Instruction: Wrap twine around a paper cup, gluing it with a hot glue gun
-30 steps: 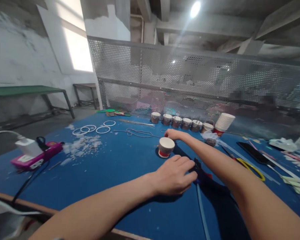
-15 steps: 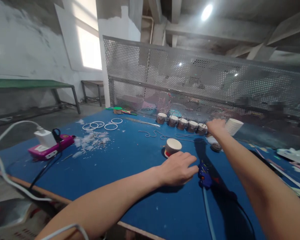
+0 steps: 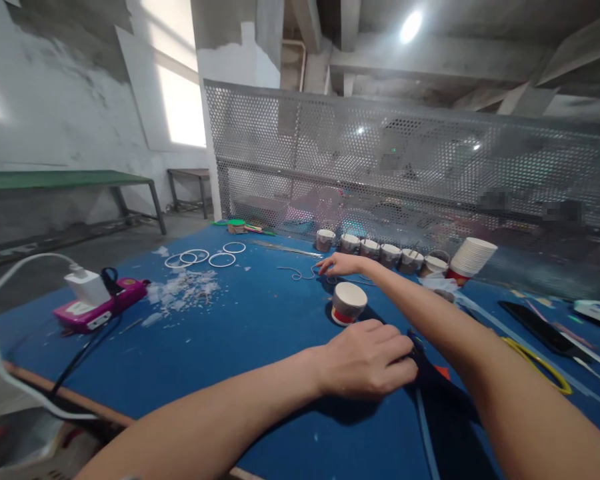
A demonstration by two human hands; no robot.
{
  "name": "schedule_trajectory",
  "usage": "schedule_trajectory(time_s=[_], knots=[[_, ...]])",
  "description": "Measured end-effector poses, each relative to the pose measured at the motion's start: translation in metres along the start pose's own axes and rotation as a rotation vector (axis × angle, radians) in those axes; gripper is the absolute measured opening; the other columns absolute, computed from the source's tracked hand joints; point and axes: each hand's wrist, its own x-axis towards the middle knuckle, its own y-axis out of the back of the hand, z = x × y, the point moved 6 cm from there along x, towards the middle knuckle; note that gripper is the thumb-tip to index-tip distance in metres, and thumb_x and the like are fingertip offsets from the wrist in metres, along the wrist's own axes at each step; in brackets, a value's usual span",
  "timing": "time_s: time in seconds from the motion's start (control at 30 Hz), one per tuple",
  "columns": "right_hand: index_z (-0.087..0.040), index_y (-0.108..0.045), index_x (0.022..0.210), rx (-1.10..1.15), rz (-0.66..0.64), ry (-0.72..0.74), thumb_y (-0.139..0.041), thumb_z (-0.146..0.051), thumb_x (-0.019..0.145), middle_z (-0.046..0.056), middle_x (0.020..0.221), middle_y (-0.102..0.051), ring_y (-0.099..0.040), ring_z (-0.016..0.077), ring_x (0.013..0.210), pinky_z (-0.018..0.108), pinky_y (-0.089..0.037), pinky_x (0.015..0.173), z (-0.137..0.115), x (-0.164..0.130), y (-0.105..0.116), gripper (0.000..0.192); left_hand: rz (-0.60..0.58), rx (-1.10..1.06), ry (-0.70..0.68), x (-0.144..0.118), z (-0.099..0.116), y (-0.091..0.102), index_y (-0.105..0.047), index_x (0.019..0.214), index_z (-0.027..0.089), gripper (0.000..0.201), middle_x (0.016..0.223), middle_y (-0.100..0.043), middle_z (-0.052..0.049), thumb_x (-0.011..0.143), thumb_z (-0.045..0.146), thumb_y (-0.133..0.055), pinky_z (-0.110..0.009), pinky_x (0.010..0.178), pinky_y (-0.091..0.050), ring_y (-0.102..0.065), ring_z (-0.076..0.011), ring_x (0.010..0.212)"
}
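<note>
My right hand (image 3: 344, 265) reaches out with its fingers stretched, their tips close to a thin grey string (image 3: 298, 273) on the blue table. Whether they touch it is unclear. My left hand (image 3: 370, 360) is low over the table, fingers bent and loosely apart, with nothing visible in them. Its fingertips come up to a dark blue glue gun (image 3: 417, 343), largely hidden by my hand and right forearm. A paper cup (image 3: 350, 303) with a grey-brown wrap and a red band stands upright between my hands.
Several wrapped cups (image 3: 370, 249) line the back beside a stack of paper cups (image 3: 473, 257). White rings (image 3: 222, 260) and glue scraps (image 3: 187, 293) lie left, near a purple power strip (image 3: 97, 307). A phone (image 3: 543, 327) and yellow ring (image 3: 540, 367) are right. Perforated mesh (image 3: 405, 160) stands behind.
My right hand has left the right end of the cup row, where a wrapped cup now shows, and moved left to the string. My left hand has shifted slightly right, against the glue gun.
</note>
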Motion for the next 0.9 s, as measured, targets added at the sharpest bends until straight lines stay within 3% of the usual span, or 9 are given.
schedule_trajectory(time_s=[0.13, 0.27, 0.43, 0.5, 0.6, 0.7, 0.8, 0.83, 0.9], knots=[[-0.024, -0.077, 0.100, 0.030, -0.055, 0.080, -0.072, -0.025, 0.071, 0.001, 0.092, -0.077, -0.070, 0.0206, 0.088, 0.024, -0.051, 0.081, -0.005, 0.015, -0.014, 0.029, 0.062, -0.001, -0.024, 0.002, 0.001, 0.005, -0.061, 0.073, 0.016, 0.021, 0.075, -0.061, -0.004, 0.088, 0.012, -0.046, -0.028, 0.058, -0.037, -0.052, -0.0144, 0.067], [-0.022, -0.076, 0.101, 0.001, -0.060, 0.062, -0.075, -0.026, 0.073, 0.001, 0.089, -0.075, -0.068, 0.0210, 0.092, 0.026, -0.050, 0.083, -0.004, 0.027, -0.023, 0.027, 0.071, 0.018, 0.003, 0.002, -0.001, 0.006, -0.061, 0.072, 0.017, 0.022, 0.077, -0.063, -0.004, 0.088, 0.012, -0.046, -0.027, 0.059, -0.039, -0.054, -0.0145, 0.068], [-0.017, -0.062, 0.115, -0.002, -0.036, -0.025, -0.061, -0.033, 0.092, 0.007, 0.116, -0.063, -0.063, 0.0211, 0.098, 0.039, -0.054, 0.083, 0.006, 0.028, -0.030, 0.028, 0.053, 0.030, 0.032, -0.002, -0.005, 0.003, -0.061, 0.074, 0.016, 0.021, 0.080, -0.065, -0.006, 0.087, 0.012, -0.045, -0.028, 0.060, -0.043, -0.057, -0.0155, 0.071], [-0.017, -0.060, 0.115, 0.037, 0.008, -0.057, -0.058, -0.033, 0.094, 0.007, 0.118, -0.061, -0.063, 0.0204, 0.097, 0.039, -0.055, 0.081, 0.013, 0.022, -0.024, 0.027, 0.072, 0.017, 0.093, -0.003, -0.013, 0.005, -0.061, 0.076, 0.016, 0.020, 0.083, -0.066, -0.008, 0.087, 0.015, -0.044, -0.029, 0.063, -0.047, -0.059, -0.0167, 0.074], [-0.012, -0.065, 0.091, 0.153, 0.132, -0.083, -0.062, -0.024, 0.089, 0.004, 0.089, -0.068, -0.065, 0.0165, 0.078, 0.029, -0.054, 0.068, 0.024, 0.007, -0.002, 0.013, 0.197, -0.065, 0.346, -0.009, -0.043, 0.014, -0.062, 0.086, 0.015, 0.017, 0.091, -0.067, -0.011, 0.086, 0.014, -0.045, -0.031, 0.073, -0.052, -0.061, -0.0184, 0.083], [-0.016, -0.056, 0.070, 0.321, 0.251, -0.080, -0.061, -0.013, 0.080, -0.002, 0.057, -0.062, -0.060, 0.0108, 0.053, 0.019, -0.047, 0.049, 0.031, -0.014, 0.027, 0.012, 0.383, -0.229, 0.763, -0.028, -0.088, 0.025, -0.061, 0.087, 0.016, 0.019, 0.090, -0.067, -0.008, 0.081, 0.008, -0.046, -0.030, 0.076, -0.053, -0.063, -0.0176, 0.088], [-0.019, -0.048, 0.067, 0.476, 0.331, -0.052, -0.060, -0.008, 0.075, -0.003, 0.058, -0.064, -0.058, 0.0078, 0.047, 0.016, -0.044, 0.045, 0.026, -0.033, 0.051, 0.018, 0.430, -0.447, 1.216, -0.055, -0.129, 0.022, -0.061, 0.090, 0.017, 0.020, 0.085, -0.066, -0.004, 0.078, 0.007, -0.048, -0.024, 0.059, -0.051, -0.062, -0.0122, 0.067], [-0.019, -0.048, 0.068, 0.514, 0.345, -0.040, -0.059, -0.006, 0.073, -0.003, 0.061, -0.066, -0.058, 0.0074, 0.047, 0.016, -0.045, 0.045, 0.021, -0.038, 0.057, 0.018, 0.446, -0.525, 1.330, -0.061, -0.138, 0.020, -0.061, 0.091, 0.016, 0.020, 0.081, -0.065, -0.003, 0.077, 0.008, -0.049, -0.022, 0.053, -0.048, -0.059, -0.0104, 0.059], [-0.019, -0.050, 0.071, 0.571, 0.353, -0.011, -0.056, -0.002, 0.071, -0.002, 0.064, -0.068, -0.059, 0.0070, 0.048, 0.016, -0.047, 0.047, 0.008, -0.045, 0.064, 0.018, 0.483, -0.684, 1.451, -0.067, -0.151, 0.015, -0.059, 0.096, 0.016, 0.023, 0.094, -0.067, -0.005, 0.075, 0.008, -0.052, -0.020, 0.046, -0.045, -0.059, -0.0090, 0.056]])
